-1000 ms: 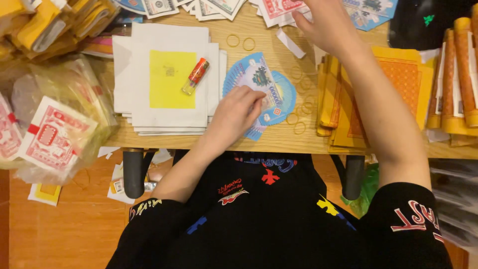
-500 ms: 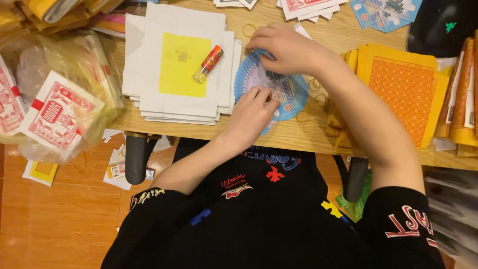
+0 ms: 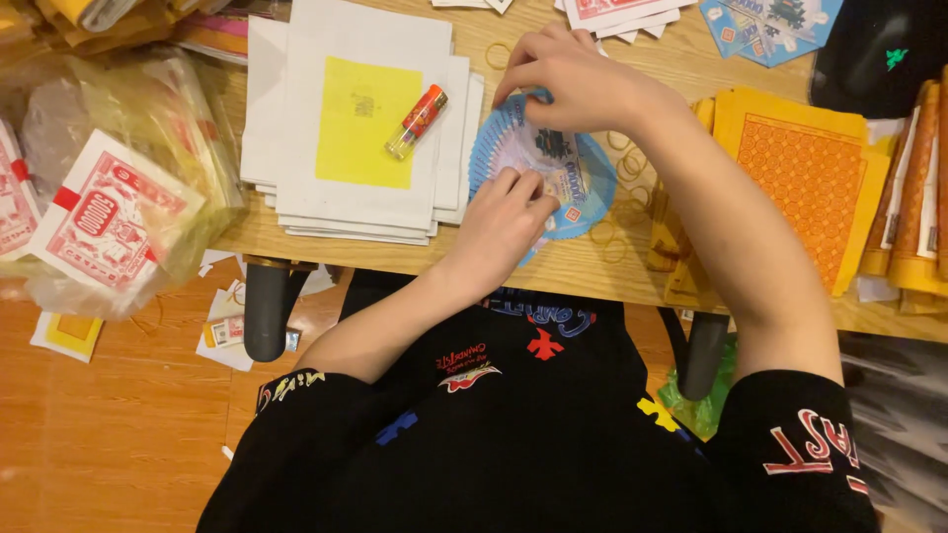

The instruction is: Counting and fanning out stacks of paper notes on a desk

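Both hands on the blue fan of paper notes at the wooden table's near edge. Left hand pressing down, fingers curled on its lower part. Right hand pinching the top edge. Glue stick lying on white sheets just left.

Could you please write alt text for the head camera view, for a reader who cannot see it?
Seen from above, a person's left hand and right hand both press on a round fan of blue paper notes on a wooden table. Left of it an orange lighter lies on a yellow sheet atop stacked white paper; orange paper packs lie to the right.
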